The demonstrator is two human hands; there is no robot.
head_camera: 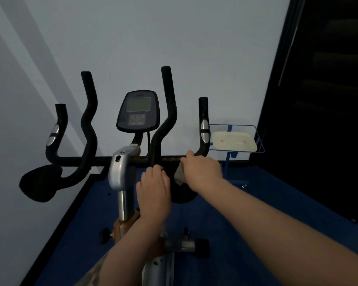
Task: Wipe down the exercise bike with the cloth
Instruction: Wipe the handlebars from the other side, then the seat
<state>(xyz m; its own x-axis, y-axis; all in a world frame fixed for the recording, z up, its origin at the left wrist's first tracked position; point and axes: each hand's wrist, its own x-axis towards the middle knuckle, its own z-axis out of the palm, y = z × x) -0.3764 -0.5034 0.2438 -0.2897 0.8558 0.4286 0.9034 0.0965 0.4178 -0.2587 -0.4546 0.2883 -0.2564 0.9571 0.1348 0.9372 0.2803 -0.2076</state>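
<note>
— Both forearms come in from the near edge; what are the hands doing?

— Right hand [202,169] is clenched over a grey cloth [179,174], pressing it onto the black crossbar [170,159] of the exercise bike [122,172], just left of where the right outer handle [203,124] bends upward. A fold of the cloth hangs below the bar beside the hand.

— And the other grip?

— Left hand [154,191] sits just left of the cloth, fingers curled forward at the foot of the right inner handlebar [167,112]. It appears to be grasping that bar, though the fingertips are hidden behind it.

— Where is the bike itself?

— Centre of the view, on a blue floor [246,223], facing a pale wall [174,38]. Its silver stem [121,168] rises at centre left, with the console [138,111] and its greenish screen above, farther off. A left inner handlebar [89,124] and left outer handle [55,131] mirror the right ones, both outer handles carrying silver sensor pads. A black rounded pad [40,182] sticks out at the left end.

— Anything else around?

— To the right, against the wall, a blue wire rack [258,141] holds a pale cream tray [234,143]. Farther right is a dark panel [322,100].
</note>
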